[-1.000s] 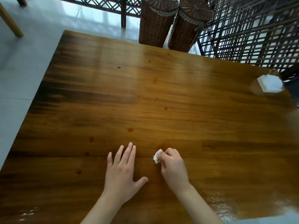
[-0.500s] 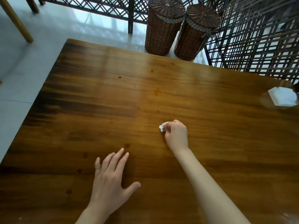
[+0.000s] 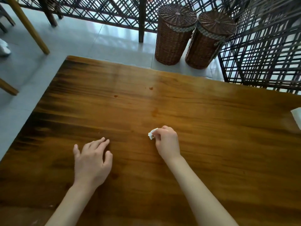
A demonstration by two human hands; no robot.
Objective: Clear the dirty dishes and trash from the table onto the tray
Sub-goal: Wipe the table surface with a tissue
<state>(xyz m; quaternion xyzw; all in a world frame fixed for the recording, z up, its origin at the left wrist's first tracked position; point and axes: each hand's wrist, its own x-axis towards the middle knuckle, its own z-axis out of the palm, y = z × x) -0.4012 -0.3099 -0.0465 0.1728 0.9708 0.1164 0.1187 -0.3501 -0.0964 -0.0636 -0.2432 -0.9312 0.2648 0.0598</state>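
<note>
On the table (image 3: 211, 128), near its middle, a small crumpled white tissue (image 3: 151, 135) was pinched between the thumb and curled fingers of the right hand (image 3: 167, 142), its free end sticking out to the left just over the wood. Whether the tissue touched the surface could not be told. Well apart to the left, the left hand (image 3: 92, 160) was held low over the table with nothing grasped, its fingers loosely bent and spread. A few small dark spots (image 3: 151, 88) were seen on the far part of the wood. At the right edge a white object (image 3: 297, 116) was cut off by the frame. Beyond the table, two lidded wicker baskets (image 3: 174, 35) were stood side by side on the floor before a dark lattice screen (image 3: 268, 46).
</note>
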